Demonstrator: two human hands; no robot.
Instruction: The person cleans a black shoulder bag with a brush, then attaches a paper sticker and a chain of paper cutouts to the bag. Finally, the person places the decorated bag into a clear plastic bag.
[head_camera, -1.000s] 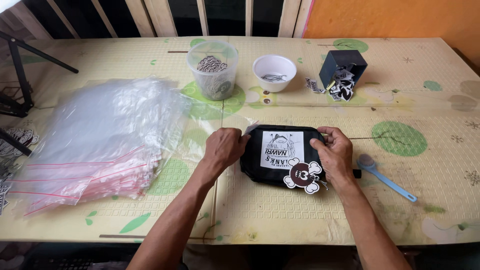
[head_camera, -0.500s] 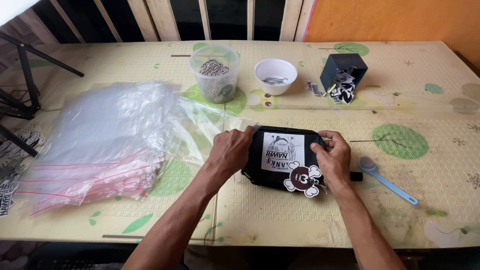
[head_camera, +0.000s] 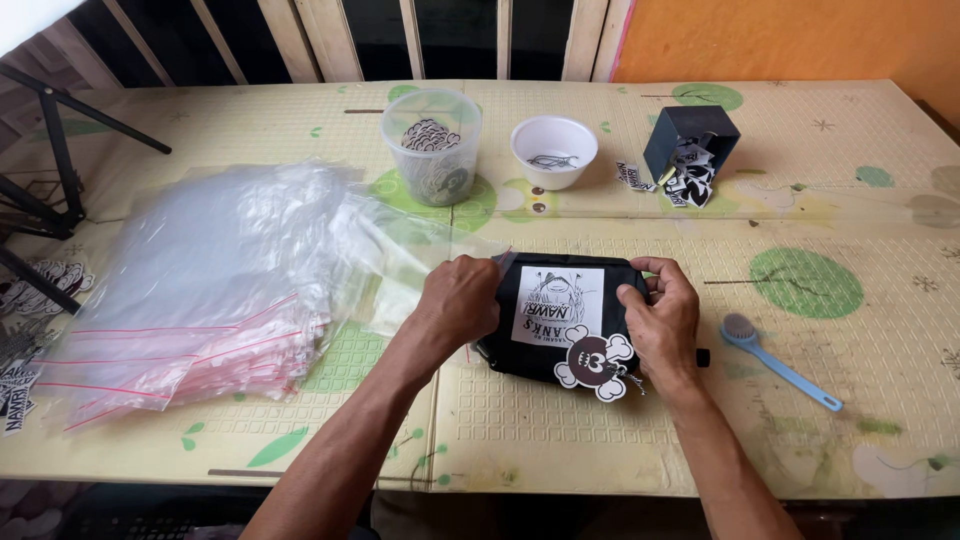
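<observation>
Both hands grasp a black pouch (head_camera: 560, 320) lying on the counter (head_camera: 880, 430), left hand (head_camera: 462, 300) and right hand (head_camera: 662, 318) at its ends; the dangling bone-shaped tag (head_camera: 596, 364) could snag, or the slippery clear bag (head_camera: 400, 260) beside it slide away.

Pouch (head_camera: 560, 330): black, with a white label panel printed in black. Tag (head_camera: 596, 363) on the pouch: brown and white, bone-shaped outline. Mat (head_camera: 560, 440): pale yellow with green circles and leaf marks. Bags (head_camera: 220, 280): clear plastic with red seal lines. Tub (head_camera: 432, 145): translucent. Bowl (head_camera: 554, 150): white. Box (head_camera: 690, 140): dark navy-black. Brush (head_camera: 775, 360): light blue. Wall (head_camera: 780, 40): orange.
</observation>
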